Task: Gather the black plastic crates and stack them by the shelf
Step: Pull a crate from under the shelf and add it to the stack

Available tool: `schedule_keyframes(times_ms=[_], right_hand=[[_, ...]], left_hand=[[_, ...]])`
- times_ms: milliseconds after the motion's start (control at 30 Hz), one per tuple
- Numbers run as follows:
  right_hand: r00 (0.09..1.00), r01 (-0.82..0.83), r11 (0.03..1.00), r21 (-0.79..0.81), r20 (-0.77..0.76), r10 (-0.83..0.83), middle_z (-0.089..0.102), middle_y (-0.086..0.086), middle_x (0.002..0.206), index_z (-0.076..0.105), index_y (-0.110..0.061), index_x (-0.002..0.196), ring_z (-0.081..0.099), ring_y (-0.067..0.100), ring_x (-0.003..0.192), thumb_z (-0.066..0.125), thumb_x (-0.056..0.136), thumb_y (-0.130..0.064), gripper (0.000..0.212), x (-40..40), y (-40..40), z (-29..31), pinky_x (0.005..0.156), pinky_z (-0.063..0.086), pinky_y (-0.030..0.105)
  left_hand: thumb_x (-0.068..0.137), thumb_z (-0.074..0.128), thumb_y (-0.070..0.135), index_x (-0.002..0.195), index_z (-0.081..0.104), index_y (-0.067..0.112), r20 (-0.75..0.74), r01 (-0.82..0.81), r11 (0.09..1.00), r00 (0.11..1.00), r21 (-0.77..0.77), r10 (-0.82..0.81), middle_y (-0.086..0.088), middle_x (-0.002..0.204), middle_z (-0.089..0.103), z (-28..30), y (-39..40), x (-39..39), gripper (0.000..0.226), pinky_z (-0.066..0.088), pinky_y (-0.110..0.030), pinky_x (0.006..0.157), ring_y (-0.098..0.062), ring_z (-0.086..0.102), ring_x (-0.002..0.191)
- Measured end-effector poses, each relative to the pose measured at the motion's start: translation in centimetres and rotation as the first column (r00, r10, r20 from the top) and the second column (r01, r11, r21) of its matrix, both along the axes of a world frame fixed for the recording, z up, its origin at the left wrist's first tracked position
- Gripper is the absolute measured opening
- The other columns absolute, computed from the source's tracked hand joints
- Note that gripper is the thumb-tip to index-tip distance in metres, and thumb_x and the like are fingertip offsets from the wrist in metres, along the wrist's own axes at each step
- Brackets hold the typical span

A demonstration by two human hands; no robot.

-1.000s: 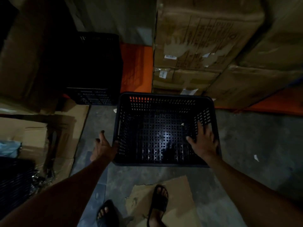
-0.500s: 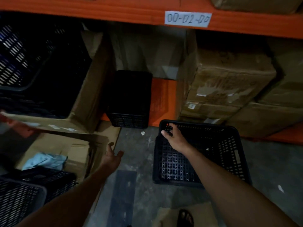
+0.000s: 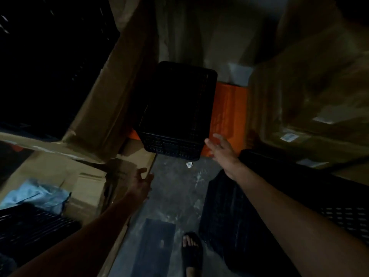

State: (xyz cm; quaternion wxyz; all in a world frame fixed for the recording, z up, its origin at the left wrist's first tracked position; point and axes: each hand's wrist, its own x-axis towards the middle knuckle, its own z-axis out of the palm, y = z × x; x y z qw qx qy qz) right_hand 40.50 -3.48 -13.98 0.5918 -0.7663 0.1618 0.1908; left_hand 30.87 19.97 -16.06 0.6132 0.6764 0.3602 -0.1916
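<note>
Reaching in for the next crate, by the look of it. Both hands empty, fingers spread apart: right hand (image 3: pixel 219 148) out ahead, just beside the near right corner of the black crate (image 3: pixel 175 108) that sits on the low orange shelf (image 3: pixel 227 116), not yet touching as far as can be told in the gloom and blur; left hand (image 3: pixel 140 181) lower and further back, open above the concrete floor (image 3: pixel 179 188) beside the flattened cardboard (image 3: pixel 89 176). Wedged between a big tilted carton (image 3: pixel 103 96) on the left and stacked cartons (image 3: pixel 309 86) on the right. Another crate (image 3: pixel 229 216) down on the floor under the right forearm, already by the shelf; more dark crate mesh (image 3: pixel 30 224) at lower left. Next move, in all likelihood: close each grip on the near rim or corners, then draw straight out along the shelf. Little room either side, so a square pull needed to avoid snagging the carton flap. Then down onto or into the floor crate, rims lined up
</note>
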Motion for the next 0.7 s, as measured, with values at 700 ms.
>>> schedule_keyframes(times_ms=[700], right_hand=[[1.000,0.013,0.981,-0.193,-0.003,-0.014,0.047,0.012,0.142,0.030,-0.014,0.144,0.048,0.030,0.127,0.048,0.086,0.001,0.062,18.4,0.1,-19.4,0.106,0.043,0.043]], left_hand=[[0.084,0.053,0.028,0.140,0.035,0.011,-0.189,-0.309,0.910,0.946,-0.277,0.263,-0.019,0.124,0.059,-15.8,-1.2,23.2,0.061,0.053,-0.051,0.078,-0.038,0.064,0.097]])
